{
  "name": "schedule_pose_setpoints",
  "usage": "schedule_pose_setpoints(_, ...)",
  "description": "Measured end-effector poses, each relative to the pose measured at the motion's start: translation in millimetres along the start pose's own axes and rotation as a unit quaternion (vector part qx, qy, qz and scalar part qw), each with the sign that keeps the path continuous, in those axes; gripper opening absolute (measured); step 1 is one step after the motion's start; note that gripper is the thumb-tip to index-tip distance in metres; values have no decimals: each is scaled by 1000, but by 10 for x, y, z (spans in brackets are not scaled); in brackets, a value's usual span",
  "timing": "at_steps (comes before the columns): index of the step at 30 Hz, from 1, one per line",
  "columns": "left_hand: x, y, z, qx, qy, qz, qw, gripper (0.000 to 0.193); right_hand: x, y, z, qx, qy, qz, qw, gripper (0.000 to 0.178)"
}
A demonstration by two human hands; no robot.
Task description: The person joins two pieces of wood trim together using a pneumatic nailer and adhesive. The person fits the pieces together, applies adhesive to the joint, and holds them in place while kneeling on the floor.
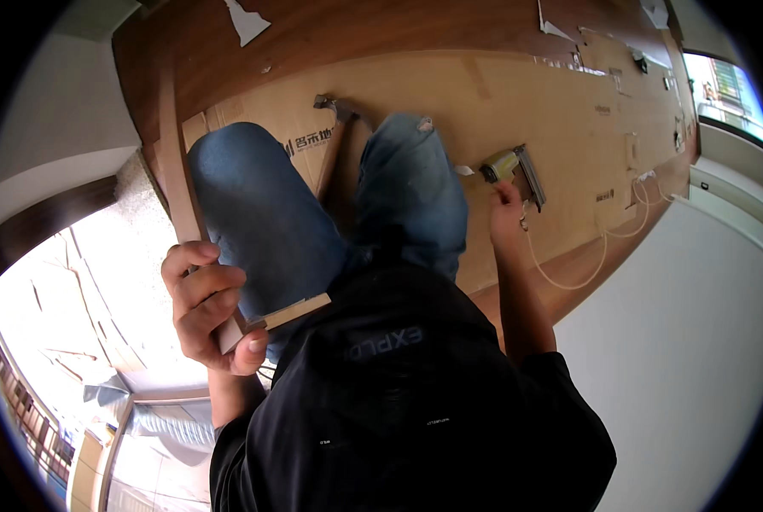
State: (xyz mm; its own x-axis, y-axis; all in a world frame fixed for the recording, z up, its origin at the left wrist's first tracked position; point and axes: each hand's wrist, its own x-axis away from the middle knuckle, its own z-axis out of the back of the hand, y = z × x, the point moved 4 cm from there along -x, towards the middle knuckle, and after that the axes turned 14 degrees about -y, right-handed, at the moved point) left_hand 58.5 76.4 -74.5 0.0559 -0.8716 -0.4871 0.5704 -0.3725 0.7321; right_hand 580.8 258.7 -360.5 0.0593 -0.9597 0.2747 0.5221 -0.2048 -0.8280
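My left hand [206,307] is closed around the lower end of a long, narrow brown wooden trim strip [177,171], which runs away from me past my left knee. A short pale wooden piece [299,311] sticks out sideways at that end, by my thumb. On the right, my right hand [507,205] reaches down to a green and dark nail gun [506,162] lying on the cardboard, its fingers curled at the tool's near side. Between my knees lies a claw hammer [334,158], its lower handle hidden by my legs.
Cardboard sheeting [484,102] covers much of the brown floor. A pale air hose [603,256] loops across the right side. Torn white scraps [247,24] lie at the far edge. A white wall or panel [672,341] stands at the right, and a bright glazed opening at the left.
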Motion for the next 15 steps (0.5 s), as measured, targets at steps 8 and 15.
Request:
schedule_pose_setpoints(8, -302, -121, 97, 151, 68, -72, 984, 43, -468, 908, -889, -201, -65, -65, 975, 70)
schedule_pose_setpoints(15, -479, -250, 105, 297, 66, -119, 945, 38, -806, 1187, -686, -34, -77, -59, 995, 41)
